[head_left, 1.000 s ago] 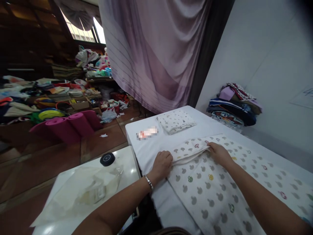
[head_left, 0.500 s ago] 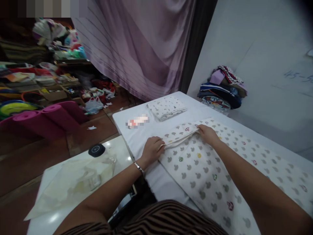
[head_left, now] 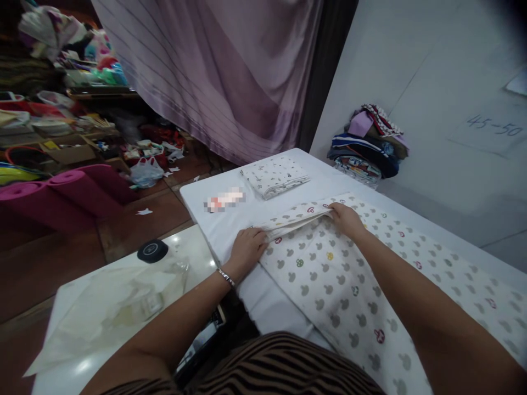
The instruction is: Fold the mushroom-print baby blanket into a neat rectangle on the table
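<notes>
White cloth printed with grey, red, green and yellow mushrooms [head_left: 317, 285] lies over the white-covered table [head_left: 218, 225] and hangs toward my lap. Its far edge is turned over in a narrow fold. My left hand [head_left: 248, 247], a bracelet at the wrist, grips the left end of that fold with its fingers curled on top; the thumb is hidden. Farther right along the same fold, my right hand [head_left: 346, 220] pinches the edge and keeps it slightly raised, leaving a gap under it. A folded cloth with a small print [head_left: 275, 175] rests behind the fold.
A pixelated item [head_left: 224, 199] lies near the table's left corner. Lower left, a glossy white surface [head_left: 197, 247] bears a round black object [head_left: 152, 250] and clear plastic. Folded textiles [head_left: 366, 145] are stacked by the wall. Pink rolled mats [head_left: 74, 195] stand on the floor.
My view has shifted a little to the right. The fold gapes wider between my hands, and my left hand's fingers lie flatter over its end. Both hands stay on the cloth.
</notes>
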{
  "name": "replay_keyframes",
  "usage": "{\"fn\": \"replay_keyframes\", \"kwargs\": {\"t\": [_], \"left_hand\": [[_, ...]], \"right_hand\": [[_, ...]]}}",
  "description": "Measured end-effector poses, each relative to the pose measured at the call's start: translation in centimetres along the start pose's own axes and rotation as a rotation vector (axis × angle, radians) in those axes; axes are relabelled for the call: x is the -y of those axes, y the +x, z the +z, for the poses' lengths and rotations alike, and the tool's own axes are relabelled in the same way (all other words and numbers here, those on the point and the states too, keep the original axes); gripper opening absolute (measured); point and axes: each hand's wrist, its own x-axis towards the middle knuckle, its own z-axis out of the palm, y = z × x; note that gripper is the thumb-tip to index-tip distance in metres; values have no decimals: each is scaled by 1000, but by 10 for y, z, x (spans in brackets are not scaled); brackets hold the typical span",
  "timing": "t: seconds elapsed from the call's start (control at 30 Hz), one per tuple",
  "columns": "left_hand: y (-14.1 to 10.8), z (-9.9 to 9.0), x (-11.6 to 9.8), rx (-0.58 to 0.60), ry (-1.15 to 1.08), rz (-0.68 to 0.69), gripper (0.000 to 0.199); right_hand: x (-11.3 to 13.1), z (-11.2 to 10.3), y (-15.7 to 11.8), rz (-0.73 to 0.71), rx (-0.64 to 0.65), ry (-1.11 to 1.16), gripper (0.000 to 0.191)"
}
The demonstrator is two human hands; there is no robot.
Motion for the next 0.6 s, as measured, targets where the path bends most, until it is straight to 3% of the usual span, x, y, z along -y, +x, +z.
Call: {"fn": "replay_keyframes", "kwargs": {"t": [0.23,0.37,0.53,0.6], "left_hand": [[6,-6,-2,49,47,30,10],[9,-6,-2,81,87,10,19],[2,-7,-1,-37,43,-18,21],[-4,-9,-1,-28,-27,50,18]], "right_hand": [[-2,5,1,9,12,8,28],[-3,7,0,22,25,3,28],[-6,8,-1,17,31,-5,28],[-7,8,-2,16,32,-5,28]]}}
